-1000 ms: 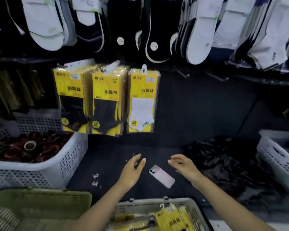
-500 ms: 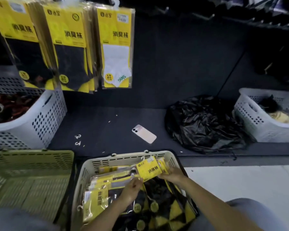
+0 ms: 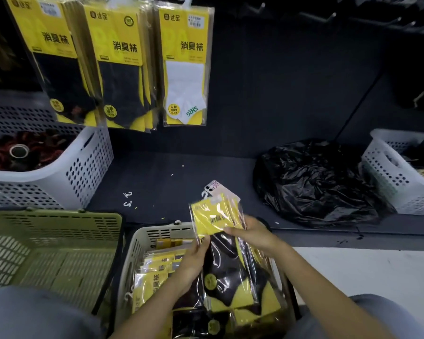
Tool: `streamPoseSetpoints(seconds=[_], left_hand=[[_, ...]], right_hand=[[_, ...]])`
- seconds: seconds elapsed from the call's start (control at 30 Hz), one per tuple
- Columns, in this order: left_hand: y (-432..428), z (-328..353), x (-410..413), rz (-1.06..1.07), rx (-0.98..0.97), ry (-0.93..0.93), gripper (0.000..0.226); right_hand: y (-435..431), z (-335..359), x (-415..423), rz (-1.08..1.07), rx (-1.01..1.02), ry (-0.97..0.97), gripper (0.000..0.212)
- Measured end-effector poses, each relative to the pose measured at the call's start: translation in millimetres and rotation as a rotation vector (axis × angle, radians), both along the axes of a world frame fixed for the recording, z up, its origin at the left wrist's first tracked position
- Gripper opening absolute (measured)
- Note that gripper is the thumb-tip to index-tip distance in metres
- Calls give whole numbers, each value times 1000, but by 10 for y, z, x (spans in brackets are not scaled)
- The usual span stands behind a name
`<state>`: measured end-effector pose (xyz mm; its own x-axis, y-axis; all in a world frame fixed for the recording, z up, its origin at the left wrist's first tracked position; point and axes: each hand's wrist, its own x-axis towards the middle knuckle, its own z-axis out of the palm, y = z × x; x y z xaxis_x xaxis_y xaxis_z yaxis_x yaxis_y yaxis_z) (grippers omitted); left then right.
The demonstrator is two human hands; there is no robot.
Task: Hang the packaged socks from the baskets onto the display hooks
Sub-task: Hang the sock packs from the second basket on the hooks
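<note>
A beige basket [image 3: 157, 234] at the bottom centre holds several yellow-and-black sock packages [image 3: 154, 270]. Both hands hold up a bundle of sock packs [image 3: 218, 216] above that basket. My left hand [image 3: 196, 258] grips the bundle's lower left edge. My right hand [image 3: 252, 232] grips its right side. The white plastic hanger tops of the bundle point up toward the shelf. Three groups of hung sock packs [image 3: 184, 64] dangle from display hooks at the upper left; the rightmost shows white socks. Bare hooks [image 3: 326, 17] stick out at the upper right.
An olive basket [image 3: 47, 241] sits to the left, and behind it a white basket [image 3: 66, 167] of dark red items. A phone [image 3: 218, 189] lies on the dark shelf behind the bundle. A black plastic bag [image 3: 316, 182] and another white basket [image 3: 397, 177] stand to the right.
My hands went from above the shelf down into the beige basket, took hold of a bundle of sock packs, and have lifted it up out of the basket. The camera tilted down.
</note>
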<state>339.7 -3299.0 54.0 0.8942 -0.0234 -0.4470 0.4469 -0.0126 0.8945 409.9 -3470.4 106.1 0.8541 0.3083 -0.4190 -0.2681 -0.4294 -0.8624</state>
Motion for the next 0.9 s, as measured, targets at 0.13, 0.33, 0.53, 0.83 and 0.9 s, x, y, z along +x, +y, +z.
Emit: streamPoseSetpoints(seconds=[0.13, 0.33, 0.53, 0.83, 0.9], left_hand=[[183, 396, 128, 61, -58, -386, 37], [357, 276, 97, -64, 70, -489, 47], [295, -34, 44, -156, 201, -412, 36], [437, 542, 348, -79, -18, -477, 44], [496, 765, 453, -71, -45, -503, 51]], right_hand=[[187, 291, -8, -20, 176, -233, 37], [258, 154, -57, -14, 227, -249, 48], [222, -86, -120, -74, 239, -79, 62], [352, 335, 50, -235, 359, -302, 58], [462, 531, 116, -337, 346, -408, 61]])
